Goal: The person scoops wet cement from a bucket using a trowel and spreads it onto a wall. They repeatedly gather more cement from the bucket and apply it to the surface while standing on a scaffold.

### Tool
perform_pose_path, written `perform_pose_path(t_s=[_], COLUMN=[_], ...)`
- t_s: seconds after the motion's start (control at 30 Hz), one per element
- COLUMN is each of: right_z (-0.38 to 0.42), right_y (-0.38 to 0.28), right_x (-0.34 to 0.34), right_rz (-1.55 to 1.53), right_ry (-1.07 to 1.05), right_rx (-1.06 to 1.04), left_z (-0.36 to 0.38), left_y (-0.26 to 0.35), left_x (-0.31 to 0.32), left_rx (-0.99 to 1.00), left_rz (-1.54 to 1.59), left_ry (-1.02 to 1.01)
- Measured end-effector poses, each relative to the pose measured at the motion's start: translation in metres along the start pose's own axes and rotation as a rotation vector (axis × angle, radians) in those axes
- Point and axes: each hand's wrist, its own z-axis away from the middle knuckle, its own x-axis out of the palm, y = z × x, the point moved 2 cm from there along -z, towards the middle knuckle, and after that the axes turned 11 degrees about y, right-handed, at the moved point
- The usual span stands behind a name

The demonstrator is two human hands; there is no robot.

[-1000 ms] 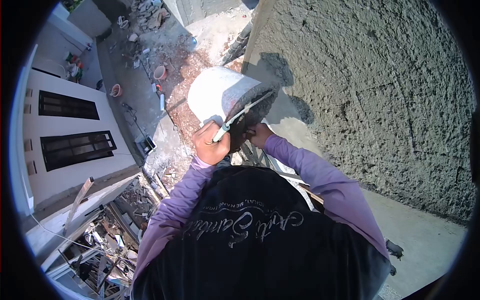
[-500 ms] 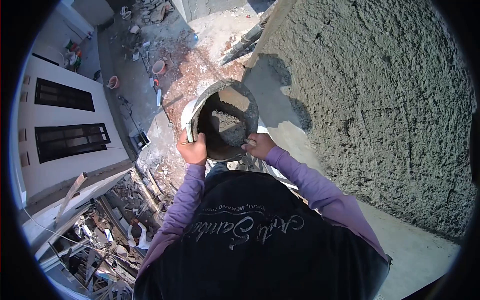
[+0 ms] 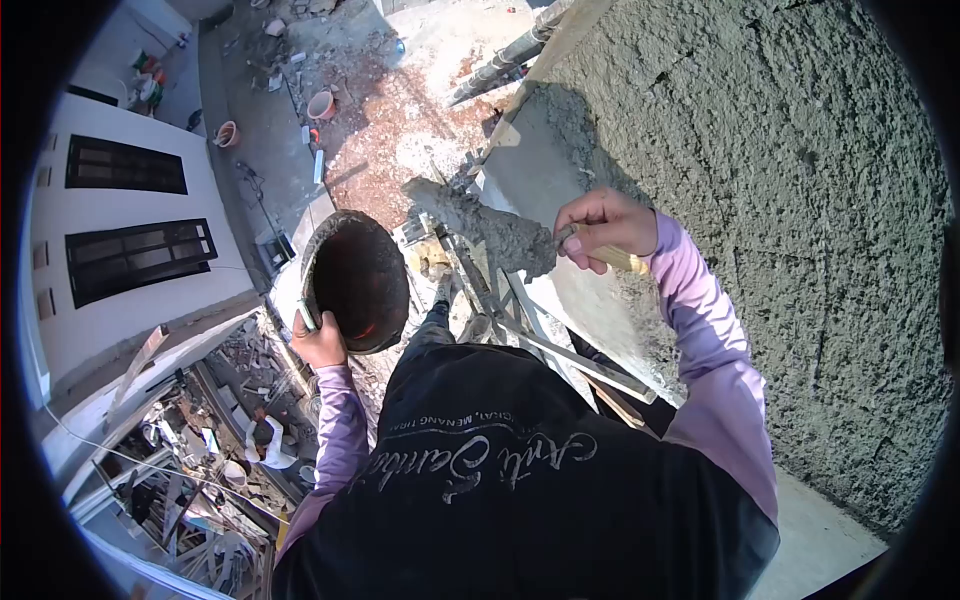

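Note:
My left hand (image 3: 320, 342) is closed on the rim of a dark bucket (image 3: 362, 285), whose opening faces up toward me. Its inside is deep in shadow, with grey mortar crusted along the edge. In my right hand (image 3: 607, 235) is a trowel, gripped by its pale handle (image 3: 625, 261). Wet grey mortar (image 3: 490, 225) covers the trowel's blade, which points left, away from the wall. On the right rises a wall (image 3: 790, 210) coated in rough grey mortar, with a smoother bare strip along its left side.
Wooden planks (image 3: 590, 365) lie below me, close to the wall. Far below, a person (image 3: 268, 440) is among scrap wood and rubble. Buckets (image 3: 321, 105) stand on the ground, and a white building (image 3: 130, 240) with dark windows is at the left.
My right hand has come out of the bucket and moved right, lifting the mortar-loaded trowel. My left hand has shifted the bucket left and lower.

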Motion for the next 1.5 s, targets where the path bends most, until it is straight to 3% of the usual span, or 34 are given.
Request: perform_pose_path(t_s=[0.07, 0.13, 0.17, 0.2, 0.27, 0.3, 0.37, 0.43, 0.47, 0.6, 0.63, 0.7, 0.77, 0.8, 0.83, 0.93, 1.03, 1.07, 1.17, 1.23, 1.3, 1.33, 1.43, 1.47, 1.5], right_z=[-0.010, 0.004, 0.036, 0.088, 0.200, 0.234, 0.266, 0.254, 0.236, 0.108, 0.083, 0.043, 0.022, 0.018, 0.027, 0.079, 0.116, 0.114, 0.079, 0.100, 0.132, 0.135, 0.112, 0.080, 0.085], right_y=[0.046, 0.093, 0.100, 0.091, 0.088, 0.075, 0.094, 0.134, 0.151, 0.213, 0.220, 0.206, 0.219, 0.231, 0.249, 0.275, 0.221, 0.217, 0.275, 0.276, 0.236, 0.235, 0.250, 0.297, 0.298], right_x=[-0.076, -0.153, -0.162, -0.149, -0.076, -0.025, 0.028, 0.049, 0.054, 0.087, 0.092, 0.100, 0.105, 0.109, 0.117, 0.133, 0.107, 0.103, 0.119, 0.162, 0.135, 0.118, 0.107, 0.119, 0.134], right_rz=[-0.293, -0.125, 0.000, 0.014, -0.092, 0.011, 0.045, 0.297, 0.524, 0.643, 0.749, 0.885, 1.062, 1.149, 1.219, 1.310, 1.139, 1.143, 1.211, 1.574, 1.237, 1.098, 1.112, 1.163, 1.152], right_ry=[0.065, 0.513, 0.982, 1.134, 1.215, 1.298, 1.300, 1.188, 1.080, 0.688, 0.733, 0.948, 0.904, 0.879, 0.819, 0.537, 0.654, 0.915, 0.791, 0.822, 0.476, 0.611, 0.817, 0.863, 0.810], right_rx=[0.135, 0.087, 0.237, 0.188, -0.033, 0.034, 0.151, 0.227, 0.208, 0.187, 0.018, -0.032, -0.048, -0.049, -0.103, -0.110, -0.032, -0.068, 0.021, -0.325, 0.021, 0.000, 0.045, 0.053, 0.028], left_z=[-0.005, -0.005, -0.006, -0.010, 0.006, 0.011, 0.025, 0.042, 0.050, 0.098, 0.109, 0.132, 0.145, 0.156, 0.158, 0.174, 0.194, 0.200, 0.209, 0.205, 0.203, 0.208, 0.225, 0.229, 0.228], left_y=[0.007, 0.023, 0.008, 0.014, 0.033, 0.032, 0.045, 0.067, 0.077, 0.102, 0.107, 0.131, 0.137, 0.158, 0.158, 0.162, 0.168, 0.174, 0.195, 0.202, 0.183, 0.182, 0.192, 0.196, 0.193], left_x=[0.000, -0.002, -0.006, -0.004, 0.001, 0.004, 0.025, 0.039, 0.047, 0.070, 0.073, 0.070, 0.069, 0.066, 0.068, 0.058, 0.052, 0.047, 0.032, 0.028, 0.030, 0.026, 0.016, 0.014, 0.015], left_rx=[0.018, 0.006, -0.002, 0.042, 0.049, 0.027, 0.070, 0.105, 0.129, 0.076, 0.162, 0.302, 0.535, 0.538, 0.425, 0.399, 0.465, 0.554, 0.698, 0.699, 0.616, 0.599, 0.685, 0.732, 0.731], left_rz=[0.069, 0.124, -0.015, 0.034, 0.075, 0.028, 0.204, 0.176, 0.165, 0.362, 0.326, 0.328, 0.230, 0.286, 0.373, 0.376, 0.402, 0.362, 0.370, 0.394, 0.368, 0.380, 0.389, 0.389, 0.391], left_ry=[-0.020, -0.037, -0.085, -0.047, -0.080, -0.151, -0.232, -0.348, -0.395, -0.649, -0.694, -0.799, -0.870, -0.734, -0.730, -0.743, -0.748, -0.755, -0.756, -0.726, -0.748, -0.748, -0.697, -0.666, -0.678])
